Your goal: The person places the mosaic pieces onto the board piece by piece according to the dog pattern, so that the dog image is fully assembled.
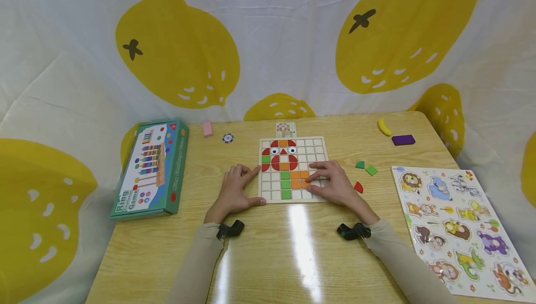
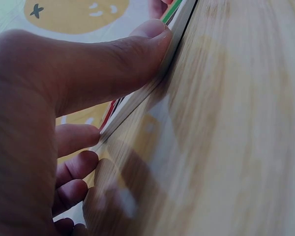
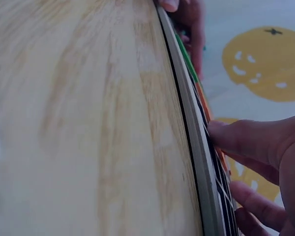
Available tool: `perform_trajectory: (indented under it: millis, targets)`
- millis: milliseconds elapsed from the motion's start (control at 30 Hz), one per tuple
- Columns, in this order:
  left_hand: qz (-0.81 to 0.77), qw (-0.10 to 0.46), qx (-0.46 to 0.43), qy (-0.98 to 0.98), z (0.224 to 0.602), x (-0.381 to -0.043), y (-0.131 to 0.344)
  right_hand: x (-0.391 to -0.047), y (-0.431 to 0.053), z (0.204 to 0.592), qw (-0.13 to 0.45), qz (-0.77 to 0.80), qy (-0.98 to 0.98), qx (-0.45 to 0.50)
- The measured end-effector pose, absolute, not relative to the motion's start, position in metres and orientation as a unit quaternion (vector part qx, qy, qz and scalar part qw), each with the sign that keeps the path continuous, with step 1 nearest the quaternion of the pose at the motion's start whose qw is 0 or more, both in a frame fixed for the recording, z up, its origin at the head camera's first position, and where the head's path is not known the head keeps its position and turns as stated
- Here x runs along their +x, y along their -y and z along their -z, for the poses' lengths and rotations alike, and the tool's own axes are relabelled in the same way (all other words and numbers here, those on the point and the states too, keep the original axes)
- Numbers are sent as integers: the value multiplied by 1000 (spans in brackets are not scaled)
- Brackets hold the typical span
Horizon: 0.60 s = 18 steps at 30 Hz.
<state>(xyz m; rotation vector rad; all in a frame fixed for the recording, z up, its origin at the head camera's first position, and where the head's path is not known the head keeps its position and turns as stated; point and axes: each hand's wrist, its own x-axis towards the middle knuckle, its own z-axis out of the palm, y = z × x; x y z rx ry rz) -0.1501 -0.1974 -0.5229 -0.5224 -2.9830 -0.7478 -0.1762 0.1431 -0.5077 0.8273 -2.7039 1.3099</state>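
A square wooden grid board (image 1: 272, 195) lies on the table, partly filled with red, green and orange tiles and two eye tiles. At its left edge is my left hand (image 1: 235, 190), thumb and index finger spread apart; the thumb tip presses the front corner, also in the left wrist view. Over the right part of the board is my right hand (image 1: 335, 184). Its thumb and index fingertips touch the board at the rightmost orange tiles (image 1: 304, 174), with the other fingers extended. A small picture card (image 1: 285, 129) lies behind the board.
Right of the board lie loose green tiles (image 1: 371, 170) and a red tile (image 1: 358, 187). Farther right are a yellow banana piece (image 1: 384, 127), a purple block (image 1: 403, 140) and an animal puzzle board (image 1: 444, 201). A ring game box (image 1: 152, 169), pink block (image 1: 207, 129) and round chip (image 1: 228, 138) are left.
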Motion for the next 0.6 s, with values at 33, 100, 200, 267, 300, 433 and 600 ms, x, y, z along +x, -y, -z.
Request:
perform_trajectory:
  millis: [33,100,200,267,300,433,600]
  targets:
    - [239,11,-167,956,523,-150,197,-176,-145,507,10,-418,869,267]
    - [239,7,-168,956,523,-150,196,-176,-152,504,9,-413,870,268]
    - [240,1,-169,956,522,-150,194,-179,-176,495,12,-404,879,254]
    - [241,-2,-169,956,522,-150,193,-184,-199,489,30,-392,889,236]
    - [243,-2,-168,955,521,-149,193,-187,-212,486,44,-377,896,229]
    - [242,3,-166,956,519,-149,195,-199,-253,481,75,-318,925,195]
    - [240,8,-171,956,520,-149,196,-206,-277,485,45,-282,941,181]
